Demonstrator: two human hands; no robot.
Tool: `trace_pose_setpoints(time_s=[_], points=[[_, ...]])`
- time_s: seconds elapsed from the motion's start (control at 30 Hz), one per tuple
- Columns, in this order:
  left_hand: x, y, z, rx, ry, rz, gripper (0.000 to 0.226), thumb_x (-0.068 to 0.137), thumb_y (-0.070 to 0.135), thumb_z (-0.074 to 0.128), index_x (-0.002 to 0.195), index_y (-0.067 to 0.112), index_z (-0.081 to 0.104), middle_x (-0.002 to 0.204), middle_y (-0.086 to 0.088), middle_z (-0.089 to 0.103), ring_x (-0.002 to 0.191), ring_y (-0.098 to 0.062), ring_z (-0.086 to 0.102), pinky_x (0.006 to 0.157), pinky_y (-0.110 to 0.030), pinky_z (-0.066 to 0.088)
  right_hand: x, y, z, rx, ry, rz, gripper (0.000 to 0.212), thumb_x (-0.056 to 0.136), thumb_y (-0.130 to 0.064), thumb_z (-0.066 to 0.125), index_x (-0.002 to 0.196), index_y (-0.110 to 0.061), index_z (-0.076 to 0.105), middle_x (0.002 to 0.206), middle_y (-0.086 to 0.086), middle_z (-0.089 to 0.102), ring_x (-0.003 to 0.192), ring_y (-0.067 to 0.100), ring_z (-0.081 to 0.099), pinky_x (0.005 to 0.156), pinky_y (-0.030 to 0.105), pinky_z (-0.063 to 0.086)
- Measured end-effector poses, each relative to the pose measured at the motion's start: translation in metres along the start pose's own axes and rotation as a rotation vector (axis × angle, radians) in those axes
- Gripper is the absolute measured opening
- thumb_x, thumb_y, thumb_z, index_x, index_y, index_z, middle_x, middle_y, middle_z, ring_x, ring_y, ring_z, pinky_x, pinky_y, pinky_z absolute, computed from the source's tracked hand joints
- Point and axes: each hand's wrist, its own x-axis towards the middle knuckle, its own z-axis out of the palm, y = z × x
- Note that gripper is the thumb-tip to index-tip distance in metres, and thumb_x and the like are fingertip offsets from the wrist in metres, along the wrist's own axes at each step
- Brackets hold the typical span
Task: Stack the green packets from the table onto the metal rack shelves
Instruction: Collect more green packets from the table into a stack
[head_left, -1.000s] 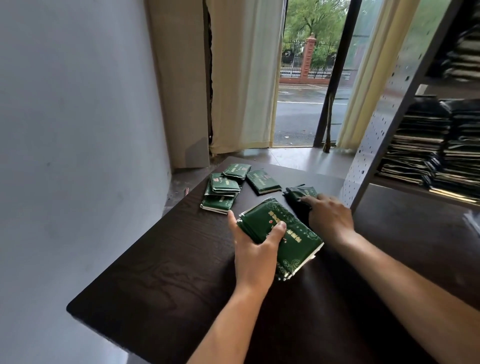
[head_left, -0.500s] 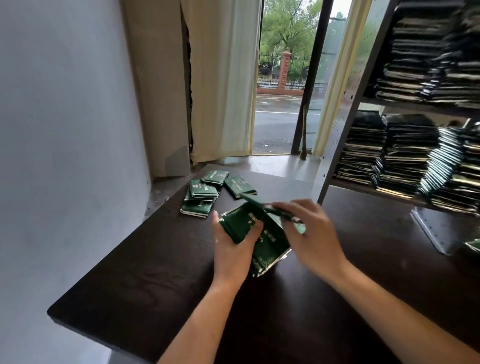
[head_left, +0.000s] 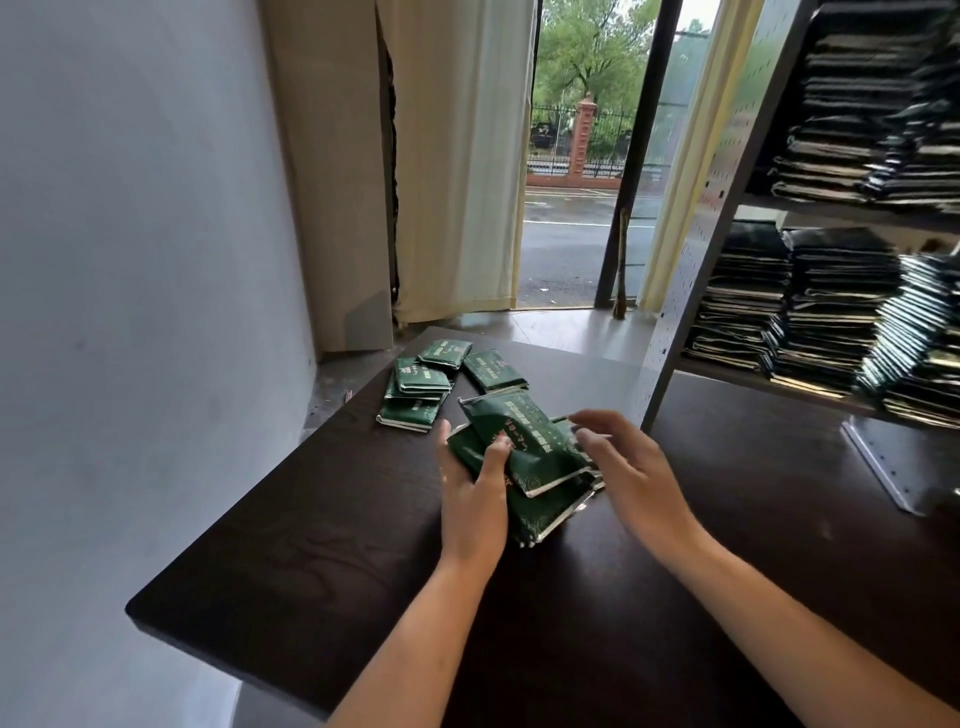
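Left hand (head_left: 475, 493): thumb curled over the near edge of a small pile of green packets (head_left: 524, 467), fingers under it, gripping the pile just above the dark wood-grain bench (head_left: 311, 545). The packets are flat, glossy foil pouches with pale print and silver crimped ends; the topmost lies tilted across the ones beneath. Right hand (head_left: 631, 467): fingers spread and relaxed, at the pile's right edge; whether the fingertips touch the foil cannot be told. Half a second earlier this hand pinched a packet over the pile; that packet now lies on top, and the hand has let go. Beyond the left hand, near the bench's far corner, loose packets (head_left: 421, 387) remain, some overlapping, one (head_left: 493, 370) lying apart from the rest. Beyond and to the right of the right hand, the perforated grey upright of the metal rack (head_left: 696, 260) rises; its shelves carry tall stacks of dark, flat stacked packets (head_left: 810, 306).
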Motion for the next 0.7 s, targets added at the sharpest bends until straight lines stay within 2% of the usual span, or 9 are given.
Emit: trace_pose_setpoints(time_s=[0.03, 0.1, 0.23, 0.3, 0.37, 0.47, 0.57, 0.63, 0.7], points=[[-0.001, 0.001, 0.000, -0.002, -0.001, -0.001, 0.080, 0.070, 0.065, 0.068, 0.141, 0.056, 0.033, 0.138, 0.000, 0.060, 0.124, -0.023, 0.060, 0.108, -0.051, 0.045, 0.006, 0.005, -0.003, -0.098, 0.023, 0.028, 0.012, 0.095, -0.024, 0.063, 0.104, -0.032, 0.067, 0.110, -0.003, 0.070, 0.101, 0.013, 0.065, 0.086, 0.035, 0.052], [-0.003, 0.003, 0.001, 0.001, -0.001, -0.007, 0.083, 0.069, 0.064, 0.066, 0.143, 0.054, 0.032, 0.137, 0.001, 0.060, 0.122, -0.022, 0.061, 0.108, -0.050, 0.046, 0.017, 0.018, -0.008, -0.382, -0.018, 0.084, 0.024, 0.096, -0.016, 0.061, 0.117, -0.029, 0.066, 0.125, -0.002, 0.064, 0.113, 0.015, 0.060, 0.096, 0.035, 0.047], [-0.002, 0.002, 0.000, 0.012, 0.001, 0.001, 0.079, 0.069, 0.064, 0.067, 0.140, 0.056, 0.034, 0.136, -0.001, 0.060, 0.122, -0.025, 0.061, 0.106, -0.053, 0.047, 0.032, 0.040, -0.014, -0.681, -0.193, 0.192, 0.045, 0.093, -0.022, 0.063, 0.137, -0.023, 0.058, 0.145, 0.002, 0.054, 0.134, 0.023, 0.047, 0.107, 0.033, 0.038], [-0.002, 0.001, -0.001, 0.022, 0.014, 0.009, 0.077, 0.071, 0.064, 0.067, 0.140, 0.053, 0.035, 0.136, 0.001, 0.061, 0.123, -0.023, 0.060, 0.106, -0.052, 0.046, 0.035, 0.045, -0.013, -0.828, -0.308, 0.208, 0.057, 0.090, -0.026, 0.066, 0.144, -0.027, 0.051, 0.150, 0.001, 0.049, 0.139, 0.023, 0.041, 0.110, 0.034, 0.035], [-0.003, 0.002, -0.001, 0.025, 0.031, 0.016, 0.076, 0.071, 0.064, 0.067, 0.140, 0.052, 0.037, 0.133, 0.003, 0.062, 0.123, -0.022, 0.060, 0.107, -0.051, 0.046, 0.036, 0.044, -0.012, -0.940, -0.333, 0.179, 0.062, 0.089, -0.030, 0.064, 0.148, -0.032, 0.044, 0.151, -0.002, 0.048, 0.139, 0.023, 0.041, 0.108, 0.033, 0.035], [-0.002, 0.002, -0.001, 0.010, 0.033, 0.012, 0.073, 0.072, 0.062, 0.068, 0.138, 0.053, 0.038, 0.129, 0.003, 0.064, 0.120, -0.023, 0.062, 0.105, -0.053, 0.047, 0.035, 0.038, -0.014, -1.017, -0.289, 0.082, 0.060, 0.089, -0.037, 0.064, 0.146, -0.036, 0.046, 0.140, -0.004, 0.060, 0.128, 0.023, 0.054, 0.100, 0.034, 0.046], [-0.004, 0.005, -0.001, 0.015, 0.022, 0.019, 0.073, 0.072, 0.063, 0.067, 0.138, 0.053, 0.038, 0.126, 0.005, 0.065, 0.119, -0.022, 0.062, 0.104, -0.052, 0.048, 0.032, 0.030, -0.015, -1.030, -0.174, 0.062, 0.044, 0.090, -0.032, 0.061, 0.134, -0.034, 0.061, 0.120, 0.001, 0.072, 0.110, 0.028, 0.066, 0.092, 0.037, 0.053], [-0.006, 0.007, -0.001, 0.008, 0.018, 0.028, 0.075, 0.071, 0.063, 0.066, 0.139, 0.052, 0.038, 0.126, 0.007, 0.065, 0.118, -0.020, 0.063, 0.104, -0.051, 0.048, 0.034, 0.023, -0.017, -0.781, 0.015, 0.112, 0.036, 0.089, -0.027, 0.059, 0.124, -0.026, 0.069, 0.099, 0.005, 0.076, 0.086, 0.028, 0.070, 0.076, 0.036, 0.058], [-0.007, 0.008, -0.001, 0.022, 0.022, 0.043, 0.076, 0.071, 0.064, 0.065, 0.140, 0.050, 0.037, 0.126, 0.008, 0.064, 0.119, -0.019, 0.062, 0.105, -0.051, 0.047, 0.036, 0.011, -0.018, -0.536, 0.180, 0.086, 0.031, 0.092, -0.019, 0.062, 0.123, -0.016, 0.070, 0.092, 0.005, 0.074, 0.066, 0.011, 0.064, 0.055, 0.022, 0.054]])
